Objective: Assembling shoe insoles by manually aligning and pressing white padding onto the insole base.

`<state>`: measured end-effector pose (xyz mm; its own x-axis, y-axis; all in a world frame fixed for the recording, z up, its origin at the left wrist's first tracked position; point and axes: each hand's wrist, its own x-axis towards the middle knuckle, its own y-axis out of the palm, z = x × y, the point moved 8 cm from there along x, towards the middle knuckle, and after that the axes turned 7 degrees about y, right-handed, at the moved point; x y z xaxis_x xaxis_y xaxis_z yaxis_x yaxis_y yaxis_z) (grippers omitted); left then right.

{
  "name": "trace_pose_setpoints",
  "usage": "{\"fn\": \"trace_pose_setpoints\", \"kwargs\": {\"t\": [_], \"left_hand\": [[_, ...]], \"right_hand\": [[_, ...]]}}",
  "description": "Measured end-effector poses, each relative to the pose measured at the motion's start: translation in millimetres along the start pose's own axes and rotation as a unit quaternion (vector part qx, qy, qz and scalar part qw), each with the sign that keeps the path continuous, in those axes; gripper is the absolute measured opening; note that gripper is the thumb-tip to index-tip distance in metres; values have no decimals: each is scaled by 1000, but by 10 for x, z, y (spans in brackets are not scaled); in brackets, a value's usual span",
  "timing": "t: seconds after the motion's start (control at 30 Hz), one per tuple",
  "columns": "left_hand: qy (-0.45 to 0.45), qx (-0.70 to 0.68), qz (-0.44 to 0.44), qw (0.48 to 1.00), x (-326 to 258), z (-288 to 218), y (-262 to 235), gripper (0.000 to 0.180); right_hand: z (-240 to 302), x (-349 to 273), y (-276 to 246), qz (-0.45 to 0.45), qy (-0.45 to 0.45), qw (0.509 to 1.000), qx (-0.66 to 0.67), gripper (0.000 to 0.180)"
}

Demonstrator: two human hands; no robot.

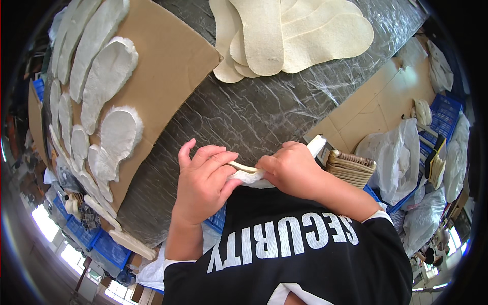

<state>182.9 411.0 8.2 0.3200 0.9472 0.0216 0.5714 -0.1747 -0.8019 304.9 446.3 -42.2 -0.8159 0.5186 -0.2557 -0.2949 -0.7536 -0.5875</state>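
Observation:
Both hands meet close to my chest over the near edge of a grey plastic-covered table (254,112). My left hand (203,180) pinches one end of a white fuzzy insole piece (246,176) between thumb and fingers. Closed over the other end of the same piece is my right hand (292,170); most of the insole is hidden under the fingers. A black shirt with white lettering fills the bottom of the view.
A brown cardboard sheet (168,61) at left carries several white fleecy insoles (107,76) in rows. Cream felt insoles (290,33) are fanned at the far side. At right: stacked tan pieces (351,168), white plastic bags (396,157), blue crates (445,109).

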Motion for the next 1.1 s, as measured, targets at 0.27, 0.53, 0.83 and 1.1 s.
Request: {"fn": "trace_pose_setpoints", "kwargs": {"t": [0.27,0.53,0.83,1.1], "left_hand": [[-20,-62,5,998,-46,51,22,15],[-23,-91,-72,993,-134,104,65,11],[-17,-122,-115,986,-126,65,80,14],[10,-116,-111,987,-118,-21,68,15]], "right_hand": [[9,-29,25,15,9,1000,4,18],[35,-33,-21,16,1,999,28,13],[-6,-59,-39,16,-8,999,39,20],[87,20,-8,12,-18,998,62,16]]}}
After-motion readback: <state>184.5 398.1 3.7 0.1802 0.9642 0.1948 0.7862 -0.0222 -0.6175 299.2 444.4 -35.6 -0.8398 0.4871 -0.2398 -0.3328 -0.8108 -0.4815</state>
